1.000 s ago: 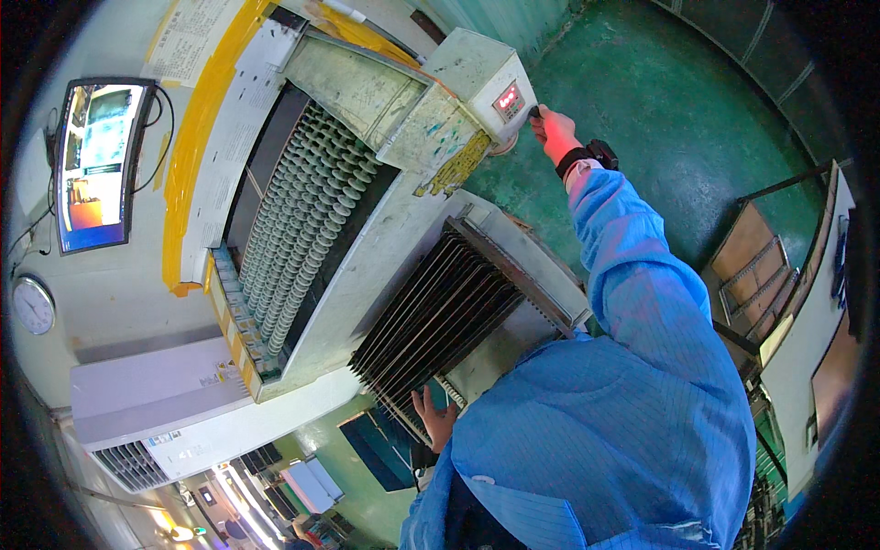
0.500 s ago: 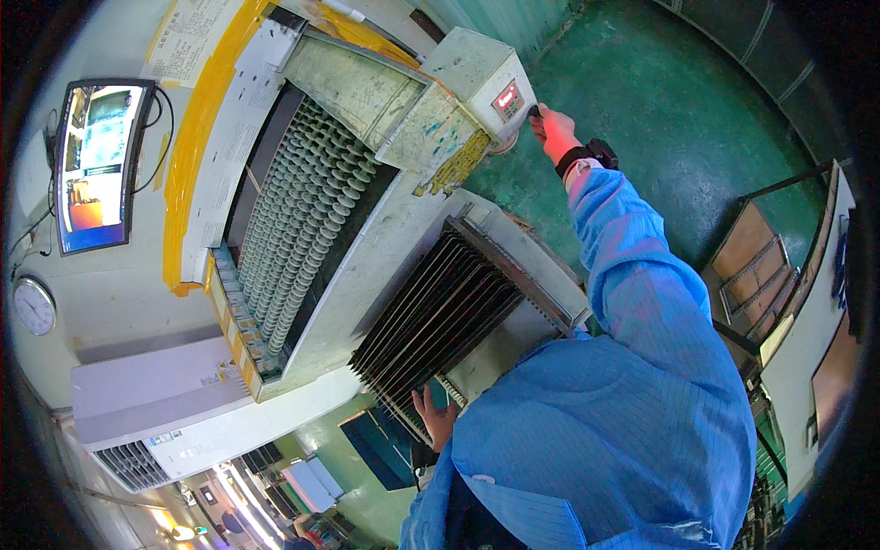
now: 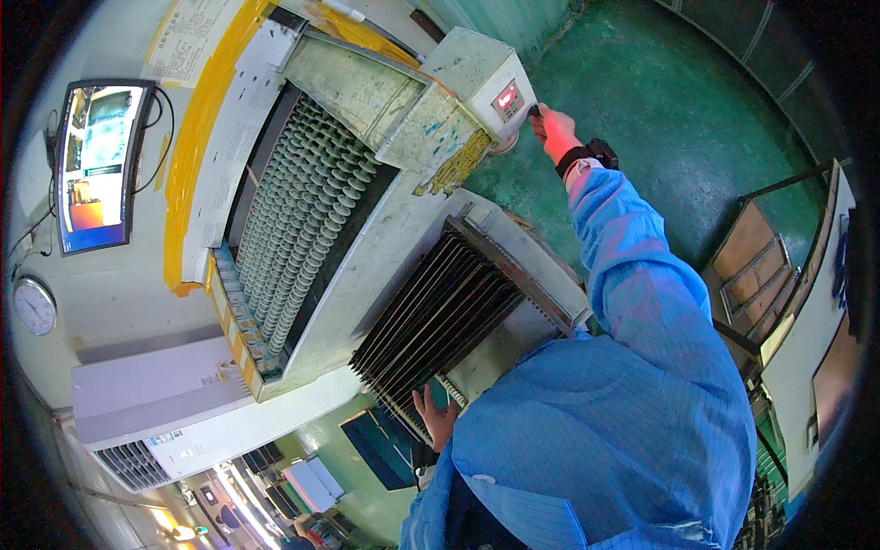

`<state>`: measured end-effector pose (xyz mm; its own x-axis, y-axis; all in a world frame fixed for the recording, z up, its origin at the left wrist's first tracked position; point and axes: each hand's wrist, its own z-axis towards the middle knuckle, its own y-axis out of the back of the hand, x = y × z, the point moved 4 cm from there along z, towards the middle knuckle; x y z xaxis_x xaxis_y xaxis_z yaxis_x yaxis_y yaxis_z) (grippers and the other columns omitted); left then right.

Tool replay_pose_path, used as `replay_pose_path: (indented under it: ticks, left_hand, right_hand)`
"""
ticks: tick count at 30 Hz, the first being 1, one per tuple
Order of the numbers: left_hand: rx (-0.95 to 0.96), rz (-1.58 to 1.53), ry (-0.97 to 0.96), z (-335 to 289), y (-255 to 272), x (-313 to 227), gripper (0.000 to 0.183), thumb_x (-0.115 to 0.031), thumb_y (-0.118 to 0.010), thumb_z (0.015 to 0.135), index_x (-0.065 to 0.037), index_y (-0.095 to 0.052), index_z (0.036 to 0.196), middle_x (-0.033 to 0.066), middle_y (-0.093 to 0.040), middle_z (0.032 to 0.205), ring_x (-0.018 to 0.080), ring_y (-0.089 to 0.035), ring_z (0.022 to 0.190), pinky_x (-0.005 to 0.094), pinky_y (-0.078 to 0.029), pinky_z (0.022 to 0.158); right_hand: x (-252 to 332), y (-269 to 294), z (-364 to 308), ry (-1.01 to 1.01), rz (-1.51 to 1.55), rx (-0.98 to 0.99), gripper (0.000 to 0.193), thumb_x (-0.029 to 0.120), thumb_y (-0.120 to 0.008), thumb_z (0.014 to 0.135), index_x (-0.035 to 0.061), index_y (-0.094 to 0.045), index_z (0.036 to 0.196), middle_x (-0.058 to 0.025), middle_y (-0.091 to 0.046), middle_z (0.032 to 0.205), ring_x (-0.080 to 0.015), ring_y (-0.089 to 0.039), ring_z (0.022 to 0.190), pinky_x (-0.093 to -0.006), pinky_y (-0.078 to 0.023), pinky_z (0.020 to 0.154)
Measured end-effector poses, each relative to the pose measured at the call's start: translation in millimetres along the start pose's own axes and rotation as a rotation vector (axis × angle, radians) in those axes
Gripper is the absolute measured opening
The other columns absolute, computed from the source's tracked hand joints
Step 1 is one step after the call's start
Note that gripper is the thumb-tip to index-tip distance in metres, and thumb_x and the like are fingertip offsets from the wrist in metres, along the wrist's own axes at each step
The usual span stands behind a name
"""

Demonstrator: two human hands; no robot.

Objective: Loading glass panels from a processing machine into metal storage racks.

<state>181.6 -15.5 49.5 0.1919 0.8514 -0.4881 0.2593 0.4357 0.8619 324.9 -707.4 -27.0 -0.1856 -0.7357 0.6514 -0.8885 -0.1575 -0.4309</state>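
At the far end of my outstretched arm, my right hand pinches a small black knob on the side of a pale control box. A small red display glows on that box. My left hand has its fingers spread beside the near end of a rack of thin dark panels standing on edge in a row. Whether its fingertips touch the rack I cannot tell. Left of the rack is a conveyor of rows of pale roller wheels in a worn metal machine frame.
A monitor and a round clock are on the left wall, above a white air conditioner. Green floor stretches behind the control box. A cart with brown boards stands at the right.
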Motion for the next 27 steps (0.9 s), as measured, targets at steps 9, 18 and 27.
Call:
replay_pose_path:
  ticks: [9,18,27]
  left_hand:
    - [0.007,-0.040,-0.006,4.4,-1.1,1.3,0.082,-0.009,-0.076,0.074,-0.010,-0.039,0.147,0.0199,-0.012,0.158,0.0282,-0.052,0.121,0.0298,-0.057,0.072]
    - [0.000,-0.088,0.006,2.3,-2.0,3.4,0.082,-0.009,-0.076,0.074,-0.010,-0.038,0.147,0.0205,-0.012,0.158,0.0309,-0.051,0.125,0.0299,-0.059,0.072]
    - [0.011,-0.045,-0.025,3.7,2.2,-3.5,0.080,-0.009,-0.076,0.075,-0.009,-0.039,0.146,0.0198,-0.012,0.158,0.0282,-0.055,0.118,0.0308,-0.059,0.071]
  right_hand:
    - [5.3,2.7,-0.4,0.002,0.023,0.033,0.024,0.028,-0.063,0.093,0.0075,-0.060,0.083,-0.0036,-0.066,0.073,-0.0118,-0.048,0.052,-0.0289,-0.033,0.049]
    - [4.4,3.3,-2.1,0.015,0.020,0.033,0.022,0.028,-0.064,0.093,0.0078,-0.059,0.085,-0.0038,-0.066,0.074,-0.0114,-0.050,0.053,-0.0285,-0.035,0.050]
    - [5.7,2.3,-6.5,0.016,0.039,0.014,0.022,0.028,-0.065,0.092,0.0086,-0.058,0.085,-0.0030,-0.065,0.073,-0.0117,-0.051,0.054,-0.0275,-0.036,0.050]
